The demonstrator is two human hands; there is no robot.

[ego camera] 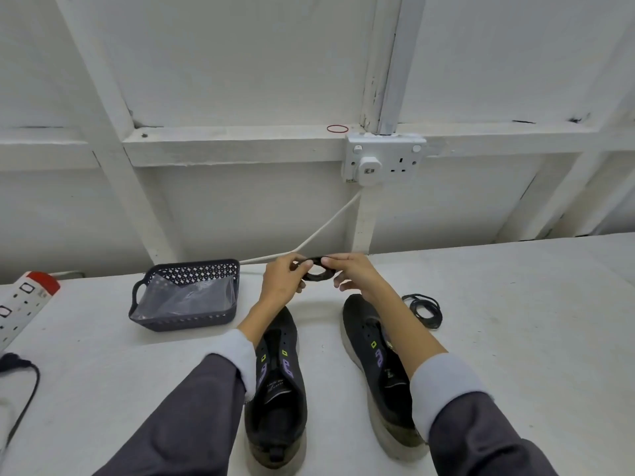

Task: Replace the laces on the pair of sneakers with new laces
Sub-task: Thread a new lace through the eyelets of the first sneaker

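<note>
You have two sneakers on the desk, side by side with toes pointing to the far edge: the left sneaker [278, 383] lies under your left forearm and the right sneaker [374, 372] under your right forearm, both near the front edge at the middle. There are two sets of black laces. One is a small wound lace bundle [318, 274] that you hold in the air just beyond the sneaker toes, toward the far edge. Your left hand [280, 281] grips its left side with curled fingers and thumb closed on it. Your right hand [354, 273] pinches its upper right side between thumb and forefinger, while the other fingers hang loosely curled beneath and a little apart. The second is a loose lace coil [424, 309] lying flat on the desk just right of the right sneaker's toe, not touching it. One dark basket [220, 319] sits left of the sneakers, toward the far edge, with one clear plastic bag [185, 297] inside. One white power strip [24, 304] lies at the left edge, and one black cable [20, 389] curls near the front left corner. On the wall behind are one double socket [385, 159], one white cable [323, 231] running down to the desk, and one red rubber band [337, 128] on the ledge.
</note>
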